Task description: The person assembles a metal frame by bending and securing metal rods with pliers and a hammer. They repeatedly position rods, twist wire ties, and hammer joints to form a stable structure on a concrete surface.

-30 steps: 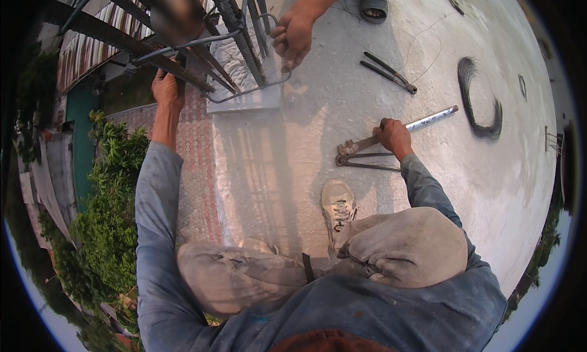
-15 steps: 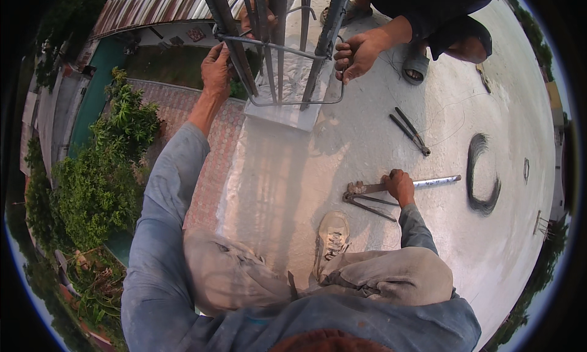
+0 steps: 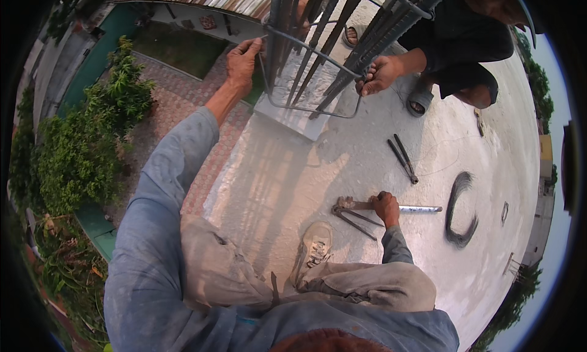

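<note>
A column of upright ribbed steel bars [image 3: 333,62] rises from a pale concrete block [image 3: 293,121], with bent square stirrups [image 3: 318,54] around it. My left hand [image 3: 242,65] reaches up to the stirrup's left side, fingertips pinched on the thin steel there. A co-worker's hand [image 3: 384,74] grips the stirrup's right side; another hand is partly hidden behind the bars. Low on the right, my right hand [image 3: 385,209] is wrapped around a long metal tool [image 3: 419,209] with a silver tube and rusty hinged rods, held at the concrete surface.
Long-handled pincers [image 3: 403,161] lie right of the column, near thin loose wire. A dark wire coil [image 3: 455,214] rests farther right. The co-worker's sandalled foot [image 3: 419,101] is close to the column. Left of the slab edge [image 3: 223,168], paving and a tree [image 3: 79,162] lie below.
The view has shifted, so the column sits farther right and is more tilted. The co-worker leans farther into view. My left hand remains at the stirrup, and my right keeps its grip.
</note>
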The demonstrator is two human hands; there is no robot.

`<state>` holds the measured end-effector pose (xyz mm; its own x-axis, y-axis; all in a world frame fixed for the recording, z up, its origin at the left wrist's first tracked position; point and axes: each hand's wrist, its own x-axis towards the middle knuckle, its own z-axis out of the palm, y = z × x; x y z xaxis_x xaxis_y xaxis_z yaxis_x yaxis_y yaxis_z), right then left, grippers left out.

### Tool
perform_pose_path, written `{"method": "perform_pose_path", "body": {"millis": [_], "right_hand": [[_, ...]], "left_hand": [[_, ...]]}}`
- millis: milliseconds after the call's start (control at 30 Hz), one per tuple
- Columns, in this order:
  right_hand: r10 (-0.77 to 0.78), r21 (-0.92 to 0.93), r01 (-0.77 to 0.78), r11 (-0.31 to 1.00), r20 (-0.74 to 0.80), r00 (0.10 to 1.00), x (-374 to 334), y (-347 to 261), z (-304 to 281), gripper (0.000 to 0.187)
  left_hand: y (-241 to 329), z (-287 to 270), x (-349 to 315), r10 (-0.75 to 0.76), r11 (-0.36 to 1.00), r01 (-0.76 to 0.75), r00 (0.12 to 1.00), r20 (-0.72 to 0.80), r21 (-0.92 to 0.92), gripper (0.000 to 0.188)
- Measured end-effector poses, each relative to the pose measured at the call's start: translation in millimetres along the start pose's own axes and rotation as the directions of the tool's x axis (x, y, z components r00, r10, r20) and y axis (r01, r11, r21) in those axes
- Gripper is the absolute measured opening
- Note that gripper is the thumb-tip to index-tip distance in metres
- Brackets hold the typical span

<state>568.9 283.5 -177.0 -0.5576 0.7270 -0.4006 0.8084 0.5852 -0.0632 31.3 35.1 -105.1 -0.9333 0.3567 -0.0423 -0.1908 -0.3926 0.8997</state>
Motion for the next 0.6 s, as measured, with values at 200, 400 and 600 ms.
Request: {"method": "perform_pose_path", "body": {"millis": [200,400,600], "right_hand": [[0.014,0.059,-0.014,0.998,-0.002,1.000,-1.6,-3.8,-2.0,0.038],[-0.008,0.051,0.015,0.999,-0.125,0.992,-4.4,-2.6,5.3,0.034],[0.026,0.072,-0.021,0.997,-0.062,0.998,-1.5,-1.6,4.5,0.034]], "left_hand": [[0.2,-1.7,-1.7,-0.031,0.999,0.031,0.999,-0.011,0.037,0.022],[2.5,-5.1,-6.6,-0.068,0.997,0.066,0.996,0.053,0.035,0.026],[-0.4,-8.2,-6.6,-0.036,0.990,0.022,0.995,0.093,0.142,0.032]]}}
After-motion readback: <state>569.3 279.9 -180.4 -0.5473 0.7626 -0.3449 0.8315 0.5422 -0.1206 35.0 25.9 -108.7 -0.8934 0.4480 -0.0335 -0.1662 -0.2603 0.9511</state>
